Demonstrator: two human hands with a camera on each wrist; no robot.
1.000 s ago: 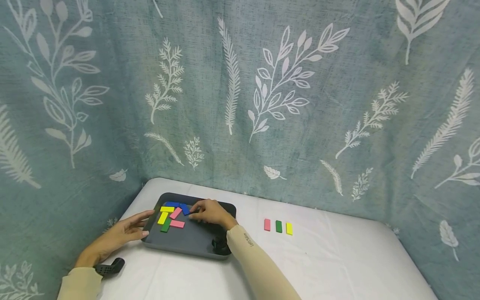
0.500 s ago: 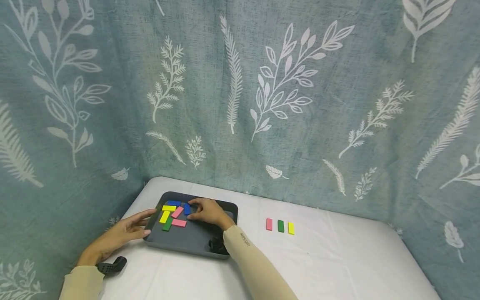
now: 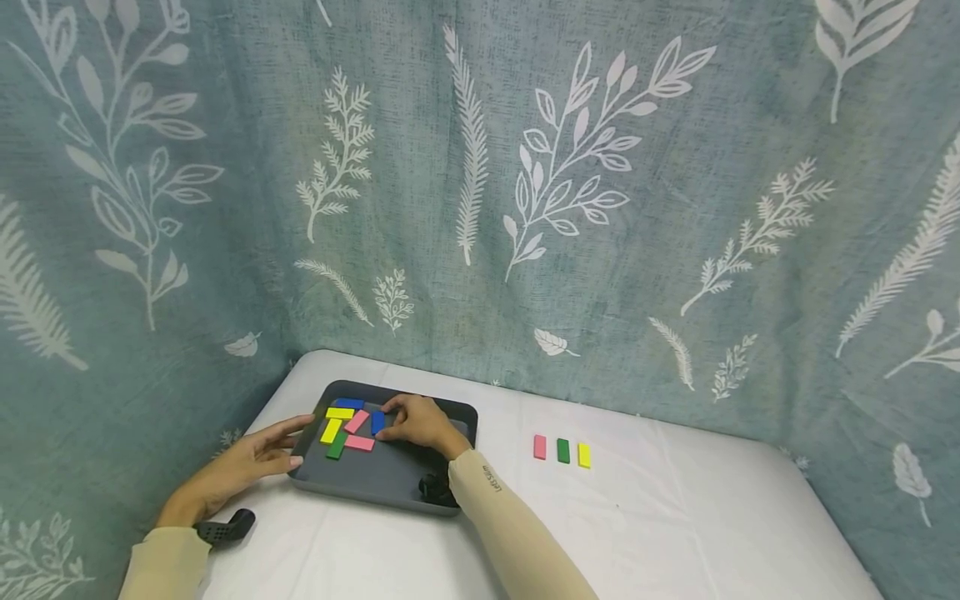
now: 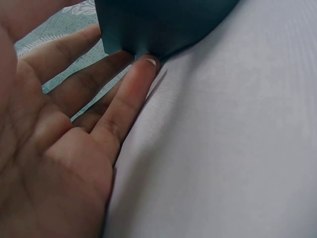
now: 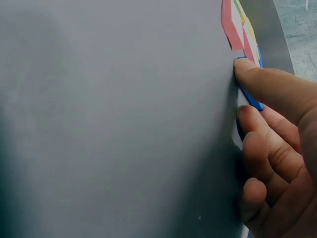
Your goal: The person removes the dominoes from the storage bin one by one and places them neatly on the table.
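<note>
A grey tray [image 3: 375,479] lies on the white table, with several coloured flat blocks in its back left part. My right hand [image 3: 420,423] reaches into it and pinches a blue block [image 3: 378,423] between thumb and fingers at its two ends. In the right wrist view the thumb covers part of that blue block [image 5: 251,99]; a pink block [image 5: 234,27] lies just beyond. My left hand [image 3: 243,471] touches the tray's left side with fairly straight, spread fingers. The left wrist view has its fingertips against the tray's outer wall [image 4: 153,25].
Beside the held block lie a pink block [image 3: 357,422], another pink block [image 3: 359,443], a green block [image 3: 337,445], two yellow ones and a second blue block [image 3: 349,404]. Right of the tray, a pink [image 3: 540,447], a green [image 3: 563,451] and a yellow block [image 3: 584,455] stand in a row.
The blue block at my right hand has turned from a slant to nearly straight front-to-back, with the fingers following it. My left hand has stayed at the tray's side.
</note>
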